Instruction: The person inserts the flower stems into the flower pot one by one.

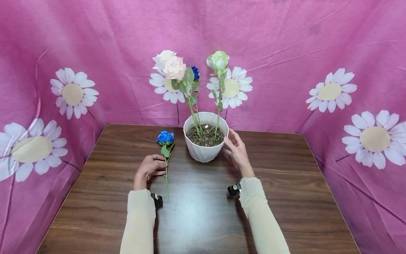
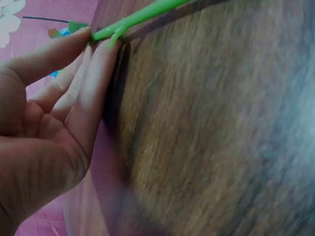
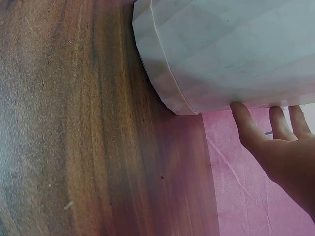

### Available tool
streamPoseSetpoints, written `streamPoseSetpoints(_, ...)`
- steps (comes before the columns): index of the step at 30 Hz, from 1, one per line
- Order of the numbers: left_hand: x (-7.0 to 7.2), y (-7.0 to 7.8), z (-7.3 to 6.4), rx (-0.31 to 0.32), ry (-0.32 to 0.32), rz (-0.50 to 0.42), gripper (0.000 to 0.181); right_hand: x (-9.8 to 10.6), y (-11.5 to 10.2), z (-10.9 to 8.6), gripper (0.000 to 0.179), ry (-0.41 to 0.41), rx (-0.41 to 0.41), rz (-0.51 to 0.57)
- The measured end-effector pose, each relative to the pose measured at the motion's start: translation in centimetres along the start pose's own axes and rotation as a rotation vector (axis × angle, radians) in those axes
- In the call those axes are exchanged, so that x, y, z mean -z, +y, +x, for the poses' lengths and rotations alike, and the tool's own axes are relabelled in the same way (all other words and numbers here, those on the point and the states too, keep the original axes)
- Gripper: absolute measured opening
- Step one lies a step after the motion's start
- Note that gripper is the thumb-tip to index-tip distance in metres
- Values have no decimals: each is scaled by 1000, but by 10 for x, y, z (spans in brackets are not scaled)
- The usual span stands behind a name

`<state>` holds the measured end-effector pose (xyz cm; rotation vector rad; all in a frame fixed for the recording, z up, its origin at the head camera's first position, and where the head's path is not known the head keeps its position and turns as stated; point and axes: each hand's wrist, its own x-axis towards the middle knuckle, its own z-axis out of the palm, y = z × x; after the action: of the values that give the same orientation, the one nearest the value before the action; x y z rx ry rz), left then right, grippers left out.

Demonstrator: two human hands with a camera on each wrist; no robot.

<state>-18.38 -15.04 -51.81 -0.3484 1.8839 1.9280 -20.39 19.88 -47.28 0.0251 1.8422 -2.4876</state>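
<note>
My left hand [image 1: 151,167] pinches the green stem [image 2: 142,15] of a blue artificial rose [image 1: 165,138] between thumb and fingertips. The bloom points away from me, and the lower stem reaches back toward my wrist. A white faceted flowerpot [image 1: 204,152] filled with dark soil [image 1: 205,137] stands to the right of that rose. Against the pot's right side, the fingertips of my right hand [image 1: 236,150] rest with the fingers fairly straight. In the right wrist view they touch the pot's wall [image 3: 231,59].
Planted in the pot are a pale pink rose [image 1: 175,68], a white rose [image 1: 164,58], a greenish-white rose [image 1: 218,60] and a blue rose [image 1: 195,73] partly hidden by leaves. A pink daisy-print cloth [image 1: 272,42] hangs behind the brown wooden table [image 1: 285,197].
</note>
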Motion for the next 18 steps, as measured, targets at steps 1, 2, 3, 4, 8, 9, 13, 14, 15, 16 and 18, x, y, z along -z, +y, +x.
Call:
streamPoseSetpoints(1,0,0,0,-7,-8,-15,39,0,0,0,54,-1,-1,0)
streamPoseSetpoints(2,-1,-1,0,-15,-17,-27,39,0,0,0,54,0,-1,0)
streamPoseSetpoints(3,-2,-1,1,-24,-26,-39,39,0,0,0,54,0,-1,-2)
streamPoseSetpoints(4,-2,-1,1,-31,-34,-53,38,0,0,-1,55,1,-1,-4)
streamPoseSetpoints(8,-2,-3,2,-53,-47,-108,38,-1,0,-1,54,4,0,-9)
streamPoseSetpoints(9,-2,-3,2,-57,-50,-118,39,-1,0,-1,54,4,0,-10)
streamPoseSetpoints(13,-1,-5,3,-69,-64,-175,44,-2,0,-2,55,6,-3,-3)
streamPoseSetpoints(14,-1,-5,3,-74,-70,-191,46,-2,0,-2,55,7,-3,-2)
streamPoseSetpoints(15,-1,-5,3,-77,-68,-210,46,-2,-1,-2,55,7,-3,-1)
streamPoseSetpoints(16,-1,-5,4,-82,-71,-234,46,-2,-1,-2,55,8,-3,1)
streamPoseSetpoints(18,-1,-5,4,-95,-77,-278,46,-2,-1,-2,55,9,-3,4)
